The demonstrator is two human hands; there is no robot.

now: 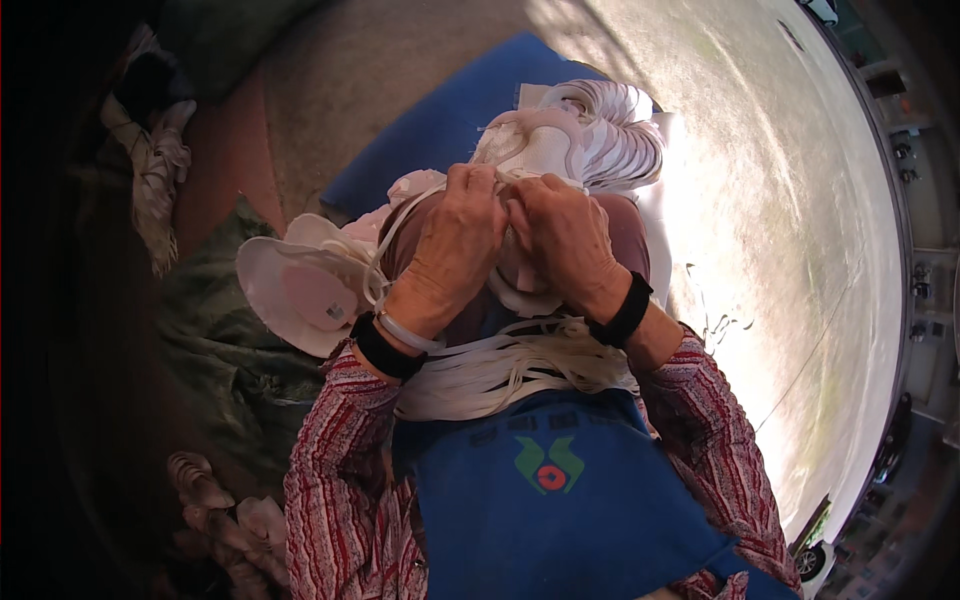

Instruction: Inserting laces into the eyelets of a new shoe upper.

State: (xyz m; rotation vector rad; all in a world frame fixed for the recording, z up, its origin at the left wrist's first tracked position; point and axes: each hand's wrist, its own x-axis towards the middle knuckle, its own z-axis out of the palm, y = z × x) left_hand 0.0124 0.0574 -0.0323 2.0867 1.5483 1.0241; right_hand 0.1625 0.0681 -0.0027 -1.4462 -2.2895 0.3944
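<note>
My left hand [455,240] and my right hand [562,235] meet over my knees, fingers closed in a pinch at a white and pale pink shoe upper [540,140]. A thin white shoelace [400,217] leads from my left fingers and loops down by the wrist. My left fingertips pinch this lace; what the right fingers grip is hidden behind them. Across my lap lies a thick bundle of loose white shoelaces [500,375]. Black bands circle both wrists.
Stacked shoe uppers [620,135] lie just beyond my hands, near a blue sheet [430,115]. More pale uppers [300,285] sit left of my knees. Dark green cloth [240,330] covers the ground there, with further pieces [235,530] at lower left. A blue apron [540,500] covers my lap.
</note>
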